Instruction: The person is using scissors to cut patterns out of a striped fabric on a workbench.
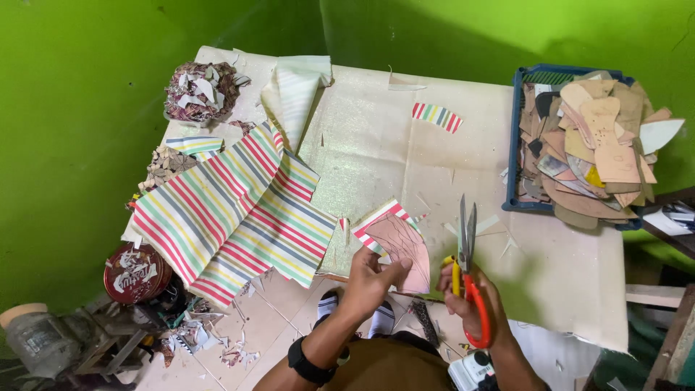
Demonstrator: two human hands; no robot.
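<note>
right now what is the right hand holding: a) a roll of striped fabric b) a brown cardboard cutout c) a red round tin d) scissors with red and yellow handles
d: the right hand grips the scissors with red and yellow handles, blades pointing up, while the left hand holds a striped fabric piece backed by a brown pattern piece.

A blue crate (523, 137) of cardboard templates (601, 145) beside striped fabric (232, 210).

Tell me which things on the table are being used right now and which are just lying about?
In use:
left hand
cardboard pattern on striped fabric piece
right hand
scissors

Lying about:
big striped fabric
blue crate of cardboard shapes
round red tin
scrap pile
small striped offcut
</note>
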